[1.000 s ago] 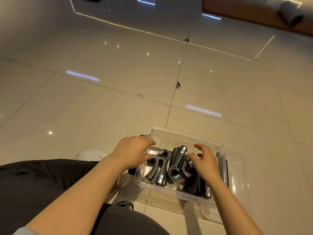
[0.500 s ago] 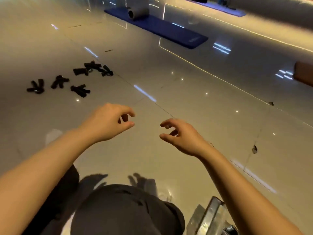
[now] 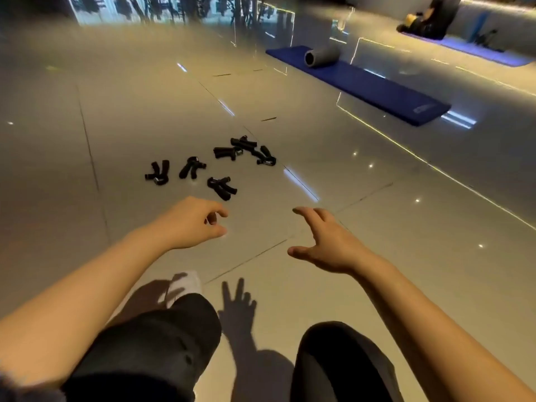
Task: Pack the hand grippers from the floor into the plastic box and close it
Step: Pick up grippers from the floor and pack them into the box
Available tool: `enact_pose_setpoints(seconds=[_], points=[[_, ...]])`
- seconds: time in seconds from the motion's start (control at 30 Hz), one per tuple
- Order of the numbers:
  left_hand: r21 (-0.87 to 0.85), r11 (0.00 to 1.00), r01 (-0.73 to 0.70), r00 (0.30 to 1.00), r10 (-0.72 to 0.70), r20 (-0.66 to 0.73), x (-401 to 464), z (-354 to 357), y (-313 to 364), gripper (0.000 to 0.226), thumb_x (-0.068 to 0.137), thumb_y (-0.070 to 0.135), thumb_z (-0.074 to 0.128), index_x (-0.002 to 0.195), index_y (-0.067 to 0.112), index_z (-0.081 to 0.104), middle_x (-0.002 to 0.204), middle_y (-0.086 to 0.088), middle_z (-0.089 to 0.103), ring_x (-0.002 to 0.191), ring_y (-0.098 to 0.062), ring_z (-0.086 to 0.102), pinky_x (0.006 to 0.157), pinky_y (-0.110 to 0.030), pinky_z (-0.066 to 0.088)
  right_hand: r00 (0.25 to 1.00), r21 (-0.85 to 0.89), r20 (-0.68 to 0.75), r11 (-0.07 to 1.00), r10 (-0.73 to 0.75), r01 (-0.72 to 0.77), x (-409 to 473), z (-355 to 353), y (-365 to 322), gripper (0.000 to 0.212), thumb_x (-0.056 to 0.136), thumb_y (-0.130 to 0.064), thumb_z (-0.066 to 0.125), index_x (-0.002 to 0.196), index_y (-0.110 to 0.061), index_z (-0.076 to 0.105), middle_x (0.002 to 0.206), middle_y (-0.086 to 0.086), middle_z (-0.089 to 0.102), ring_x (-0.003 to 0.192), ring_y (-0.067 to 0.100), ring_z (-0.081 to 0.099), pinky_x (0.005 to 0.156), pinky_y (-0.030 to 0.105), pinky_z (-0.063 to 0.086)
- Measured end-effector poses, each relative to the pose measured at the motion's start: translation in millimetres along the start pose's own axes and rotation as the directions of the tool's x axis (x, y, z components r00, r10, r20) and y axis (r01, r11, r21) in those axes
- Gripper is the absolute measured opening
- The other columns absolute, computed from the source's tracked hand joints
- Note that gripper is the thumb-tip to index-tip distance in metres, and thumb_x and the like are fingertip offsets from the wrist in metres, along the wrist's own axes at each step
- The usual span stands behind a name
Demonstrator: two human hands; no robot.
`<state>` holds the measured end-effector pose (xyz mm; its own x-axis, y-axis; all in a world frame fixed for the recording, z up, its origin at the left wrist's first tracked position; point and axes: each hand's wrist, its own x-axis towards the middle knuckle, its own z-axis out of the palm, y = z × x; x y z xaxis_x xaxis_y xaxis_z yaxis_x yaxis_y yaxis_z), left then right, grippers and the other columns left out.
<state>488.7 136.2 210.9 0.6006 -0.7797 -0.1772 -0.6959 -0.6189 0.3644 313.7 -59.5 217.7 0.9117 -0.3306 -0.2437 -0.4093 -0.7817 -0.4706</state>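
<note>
Glossy tiled floor (image 3: 87, 91) fills my view. Scattered black hand grippers (image 3: 211, 166), apparently six though blurred, lie ahead of my left hand (image 3: 191, 223), which hovers empty with its fingers loosely curled. My right hand (image 3: 324, 245) hovers empty, fingers apart. A blue mat (image 3: 374, 88) carrying a grey roller (image 3: 320, 56) lies far right.

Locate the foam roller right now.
In the head view the grey foam roller lies upper right of centre, on the near end of the blue mat, well beyond the scattered hand grippers.
</note>
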Motion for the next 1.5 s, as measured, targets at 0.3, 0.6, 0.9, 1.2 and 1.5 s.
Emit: enact_pose_setpoints(seconds=[0.3,0.6,0.9,1.2,1.5], points=[[-0.036,0.997,0.062,0.979,-0.067,-0.194,55,-93,-114,0.038,0.088,0.038,0.059,0.123,0.025,0.056,0.092,0.01,0.057,0.086,-0.01,0.056,0.079,-0.032,0.05,0.996,-0.077,-0.076,0.996,-0.05,0.045,122,-65,-96,0.071,0.086,-0.041,0.064,0.145,-0.029,0.027,0.149,0.003,0.031,0.123,0.022,0.046,0.095,0.031,0.038],[0.0,0.983,0.182,0.956,-0.177,-0.235,188,-99,-232,0.036,0.09,0.039,0.054,0.125,0.031,0.052,0.097,0.01,0.058,0.083,-0.009,0.054,0.062,-0.022,0.043,0.999,-0.055,-0.029,0.997,0.045,-0.046,305,-32,-87,0.062,0.087,-0.042,0.062,0.14,-0.022,0.037,0.143,0.003,0.042,0.128,0.019,0.043,0.103,0.034,0.036],[-0.16,0.934,0.319,0.947,-0.321,0.015,322,-34,-355,0.041,0.089,0.036,0.057,0.129,0.028,0.049,0.117,0.003,0.057,0.101,-0.015,0.054,0.085,-0.027,0.042,0.956,-0.034,0.251,0.989,0.149,-0.145,504,76,-65,0.062,0.085,-0.044,0.062,0.139,-0.025,0.037,0.137,0.003,0.045,0.12,0.02,0.046,0.097,0.032,0.04],[-0.174,0.924,0.341,0.94,-0.332,0.08,406,34,-438,0.051,0.088,0.036,0.06,0.135,0.025,0.043,0.135,0.003,0.041,0.114,-0.015,0.046,0.092,-0.026,0.038,0.853,-0.244,0.389,0.932,0.348,-0.27,596,162,-24,0.075,0.081,-0.049,0.061,0.143,-0.025,0.026,0.133,0.003,0.041,0.116,0.024,0.047,0.09,0.036,0.047],[0.05,0.965,0.257,0.943,-0.262,0.207,469,121,-430,0.077,0.091,0.058,0.04,0.148,0.034,-0.005,0.156,-0.008,-0.015,0.142,-0.03,-0.014,0.115,-0.044,0.002,0.885,-0.401,0.312,0.892,0.347,-0.208,586,217,1,0.091,0.079,-0.064,0.054,0.146,-0.018,0.012,0.137,0.001,0.034,0.113,0.021,0.049,0.084,0.031,0.048]])
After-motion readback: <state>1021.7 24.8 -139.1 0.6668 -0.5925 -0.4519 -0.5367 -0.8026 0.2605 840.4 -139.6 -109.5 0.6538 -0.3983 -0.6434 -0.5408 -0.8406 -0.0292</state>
